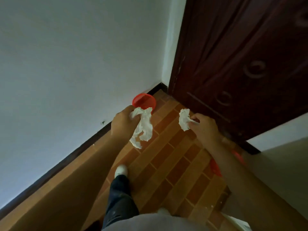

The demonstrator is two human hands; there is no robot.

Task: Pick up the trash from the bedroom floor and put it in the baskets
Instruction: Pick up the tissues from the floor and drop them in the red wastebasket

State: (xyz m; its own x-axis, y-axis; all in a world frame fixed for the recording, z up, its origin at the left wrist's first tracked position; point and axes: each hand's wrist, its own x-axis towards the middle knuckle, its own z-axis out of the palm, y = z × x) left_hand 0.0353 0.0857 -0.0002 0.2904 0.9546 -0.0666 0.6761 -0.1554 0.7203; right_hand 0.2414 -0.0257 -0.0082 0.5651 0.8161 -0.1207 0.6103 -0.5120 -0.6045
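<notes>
Both hands were loaded. The left hand (124, 121), just left of the frame's centre, had its fingers curled tight round a long, crumpled white tissue (143, 129) that dangled below the fist. The right hand (204, 125), right of centre, pinched a smaller crumpled white tissue wad (183, 119) between thumb and fingertips, holding it out in the air.

Ahead, at mid-frame in the corner where the pale wall (75, 55) met the dark red-brown carved door (241, 64), stood a round red mesh plastic basket (143, 101) on the orange brick-patterned floor (175, 155). The long tissue's top overlapped the basket's near rim in the picture, though it looked short of the mouth. A second red basket (216, 167) peeked out under the right forearm, lower right.

So this read as the carrying step, with a white shoe (121, 170) forward. Next call, by my judgement: bring each tissue over a basket's opening, then let the fingers loosen.
</notes>
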